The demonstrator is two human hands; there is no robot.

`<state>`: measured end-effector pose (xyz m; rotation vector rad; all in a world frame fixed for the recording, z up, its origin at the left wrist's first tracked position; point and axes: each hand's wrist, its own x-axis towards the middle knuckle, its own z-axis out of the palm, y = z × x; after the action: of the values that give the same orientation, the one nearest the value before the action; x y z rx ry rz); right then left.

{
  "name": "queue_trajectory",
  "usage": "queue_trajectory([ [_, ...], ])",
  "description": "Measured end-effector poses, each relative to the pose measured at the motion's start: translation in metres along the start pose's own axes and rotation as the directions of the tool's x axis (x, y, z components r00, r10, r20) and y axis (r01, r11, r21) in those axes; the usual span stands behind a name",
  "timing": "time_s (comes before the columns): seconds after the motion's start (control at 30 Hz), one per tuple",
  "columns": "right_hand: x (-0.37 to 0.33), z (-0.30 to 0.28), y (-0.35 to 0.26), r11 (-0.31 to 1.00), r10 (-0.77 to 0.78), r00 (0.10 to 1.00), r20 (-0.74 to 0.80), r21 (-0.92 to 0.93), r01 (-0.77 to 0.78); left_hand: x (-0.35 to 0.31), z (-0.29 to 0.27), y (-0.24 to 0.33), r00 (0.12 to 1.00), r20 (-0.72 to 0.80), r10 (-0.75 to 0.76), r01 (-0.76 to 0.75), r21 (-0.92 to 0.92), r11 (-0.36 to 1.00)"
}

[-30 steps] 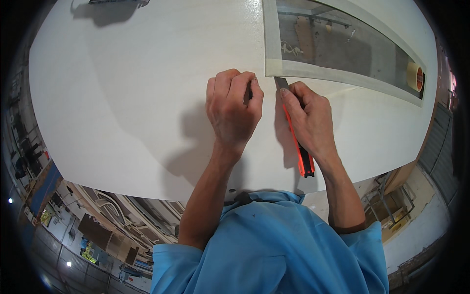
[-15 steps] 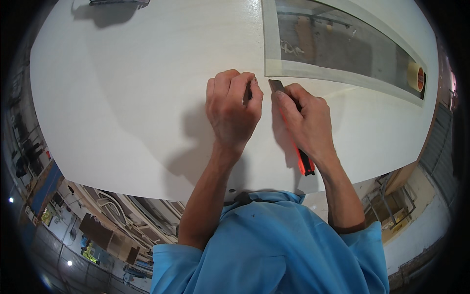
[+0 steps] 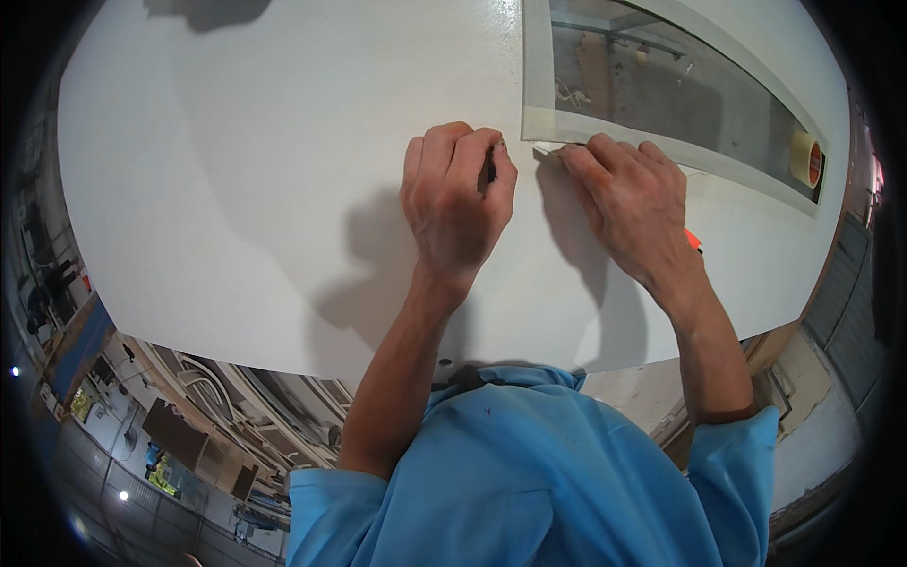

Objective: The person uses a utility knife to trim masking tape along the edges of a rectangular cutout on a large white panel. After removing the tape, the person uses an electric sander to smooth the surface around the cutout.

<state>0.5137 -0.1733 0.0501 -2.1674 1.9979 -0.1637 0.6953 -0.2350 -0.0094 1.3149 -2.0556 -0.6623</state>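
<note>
My right hand [image 3: 628, 203] is closed around an orange and black utility knife [image 3: 693, 240], most of it hidden under the palm. Its blade tip shows past my fingers, at the near left corner of a grey-white window frame [image 3: 642, 142] set in a large white panel [image 3: 265, 123]. Just left of that corner, my left hand [image 3: 458, 194] is closed over the panel, thumb against the curled fingers. Something dark shows in the gap between them, too shadowed to make out.
Inside the frame is a dark glass pane [image 3: 652, 85]. A roll of pale yellow tape [image 3: 805, 159] stands at its right end. The panel's near edge runs just in front of my blue shirt. Below left are stacked frame pieces [image 3: 222, 392] on a lower level.
My right hand has moved right and turned over the knife, with its tip at the frame's corner. My left hand has shifted slightly and stays closed.
</note>
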Motion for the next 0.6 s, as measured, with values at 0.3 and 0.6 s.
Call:
queue_trajectory([
  [0.3,0.005,0.003,0.004,0.990,-0.099,0.994,-0.050,-0.103,0.094,-0.006,0.003,-0.007,1.000,0.003,0.013,-0.013,0.032,0.999],
  [0.6,-0.001,0.010,0.000,0.989,-0.095,0.989,-0.111,-0.123,0.081,0.038,-0.171,0.085,0.296,-0.952,0.077,-0.605,-0.125,0.786],
])
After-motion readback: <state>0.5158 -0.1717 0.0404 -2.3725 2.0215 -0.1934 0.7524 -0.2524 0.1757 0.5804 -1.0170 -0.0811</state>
